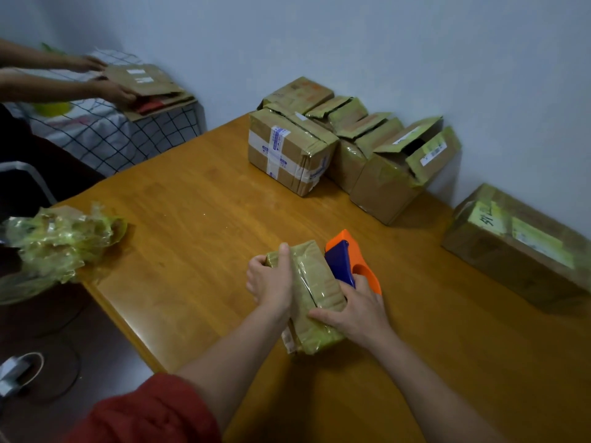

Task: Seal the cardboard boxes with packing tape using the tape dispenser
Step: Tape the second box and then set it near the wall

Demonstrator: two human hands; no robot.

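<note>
Small box (316, 292) gripped, mid-desk (192, 219).
Left hand (270, 279) curls round far end; right hand (353, 313) clasps near end beside tape dispenser (343, 259).

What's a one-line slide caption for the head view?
Left hand and right hand grip a small taped box on the wooden table; tape dispenser beside it, more boxes by the wall.

A plain, pale blue-grey wall (351, 43) was seen behind an orange-brown wooden counter (192, 219), which was set close against it. To the left, a bed (112, 135) was covered with a white sheet marked with a dark grid. A dark floor (105, 353) was shown below, crossed by a thin cable (78, 367). Everything was lit softly and evenly.
</note>
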